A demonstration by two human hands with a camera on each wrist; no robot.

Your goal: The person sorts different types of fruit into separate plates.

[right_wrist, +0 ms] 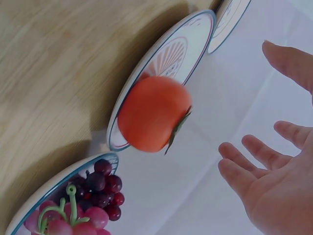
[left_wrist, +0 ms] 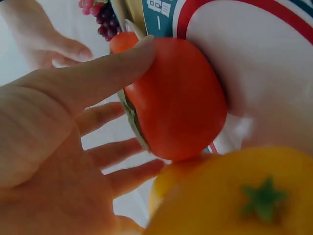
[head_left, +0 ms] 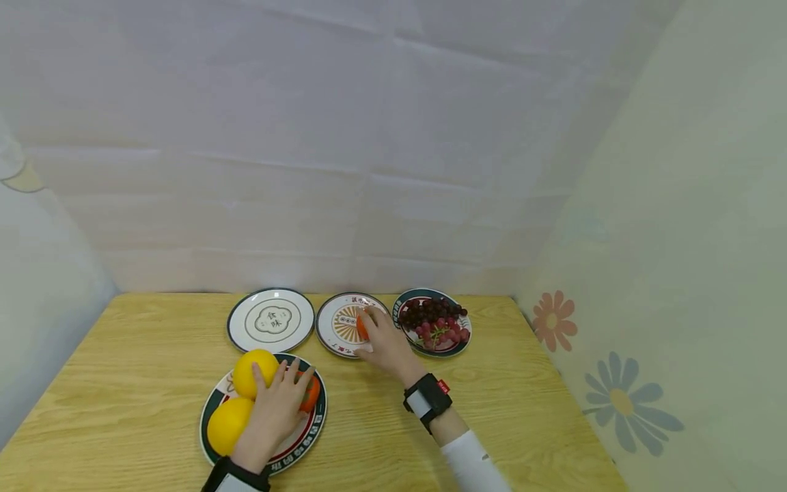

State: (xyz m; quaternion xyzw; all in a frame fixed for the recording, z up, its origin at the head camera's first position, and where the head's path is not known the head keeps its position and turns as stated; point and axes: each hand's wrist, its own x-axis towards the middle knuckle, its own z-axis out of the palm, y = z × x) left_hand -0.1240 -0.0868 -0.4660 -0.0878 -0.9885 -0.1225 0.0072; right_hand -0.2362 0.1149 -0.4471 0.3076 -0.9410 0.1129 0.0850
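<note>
My left hand (head_left: 277, 410) is over the large patterned plate (head_left: 318, 422), its spread fingers about a red-orange persimmon (left_wrist: 181, 98). In the left wrist view the thumb lies against that persimmon; some fingertips are hidden behind it. Two yellow round fruits, one at the back (head_left: 258, 369) and one in front (head_left: 229, 427), share the plate, left of the hand. Another persimmon (right_wrist: 151, 115) sits on the middle small plate (head_left: 332, 322). Above it hovers my right hand (head_left: 389, 347), fingers extended and apart from the fruit in the right wrist view.
To the right, a green-rimmed plate (head_left: 401, 301) bears dark grapes (head_left: 424, 311) and pink grapes (head_left: 444, 333). A white plate (head_left: 246, 321) with printed characters lies at the back left. Behind the wooden table (head_left: 123, 396) hangs a pale cloth (head_left: 307, 171).
</note>
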